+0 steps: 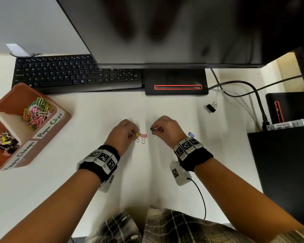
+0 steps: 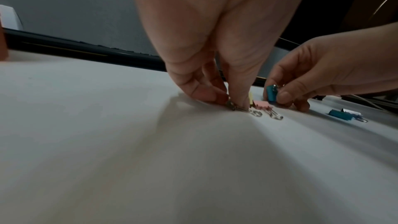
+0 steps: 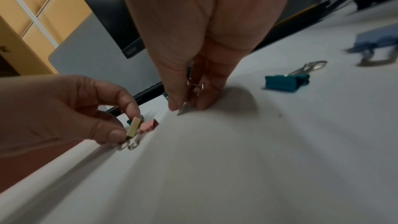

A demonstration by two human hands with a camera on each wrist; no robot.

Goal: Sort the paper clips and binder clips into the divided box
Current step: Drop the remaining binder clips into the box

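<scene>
head view: your left hand (image 1: 125,131) pinches a yellow binder clip (image 1: 138,135) at the middle of the white bench (image 1: 95,172), a pink binder clip (image 1: 143,136) lying just beside it to the right. your right hand (image 1: 162,126) grips a dark clip, its colour unclear here. the divided box (image 1: 63,118) sits well off to your left, paper clips (image 1: 38,111) in its far compartment, binder clips (image 1: 4,142) in the near one, so the left hand is the nearer carrier. a black binder clip (image 1: 211,107) waits far right.

left wrist view: your fingertips (image 2: 242,103) press the yellow clip's wire handles against the bench; the pink clip's handles point toward the camera. your right hand (image 2: 312,81) holds a teal binder clip (image 2: 271,94) upright. another teal binder clip (image 2: 341,115) lies beyond it.

right wrist view: your right hand's fingers (image 3: 206,94) curl round wire handles, the clip body mostly hidden. your left hand (image 3: 64,108) holds the yellow clip tilted, the pink one touching it or nearly so. a blue binder clip (image 3: 376,40) lies at right.
</scene>
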